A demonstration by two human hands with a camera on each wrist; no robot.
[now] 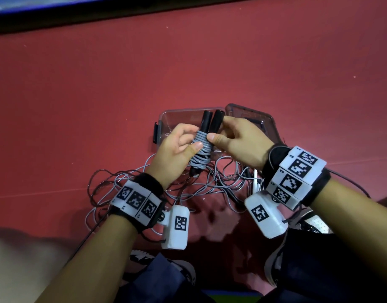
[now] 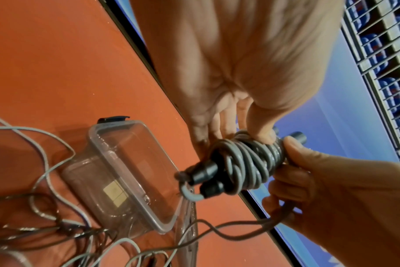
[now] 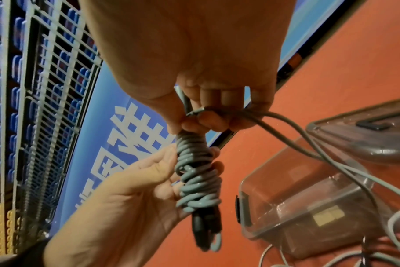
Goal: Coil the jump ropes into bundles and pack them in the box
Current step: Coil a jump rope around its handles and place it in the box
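Jump rope [image 1: 201, 149], grey cord wound round its two black handles [image 1: 211, 122], is held up just above the clear box [image 1: 166, 119], which stands on the red floor [image 1: 100, 88]; the left hand [image 1: 175, 149] cradles the bundle from its near side, thumb pressed on the coils, its grip curled about the windings; the right hand [image 1: 238, 143] pinches the running cord at the handle end, and the free tail hangs from it down toward the box; to finish well, I judge, keep the thumb on the last turn so nothing springs loose, draw the tail taut, lay each new wrap snug beside the one before, then tuck the end under a coil before lowering the bundle into the box; count: one bundle in hand; one box, open and seemingly without rope inside; one lid [image 1: 251, 119] lying just right of the box; the loose tangle [image 1: 127, 182] nearer the person than the box shows grey and dark cords, likely two or more ropes, number uncertain.
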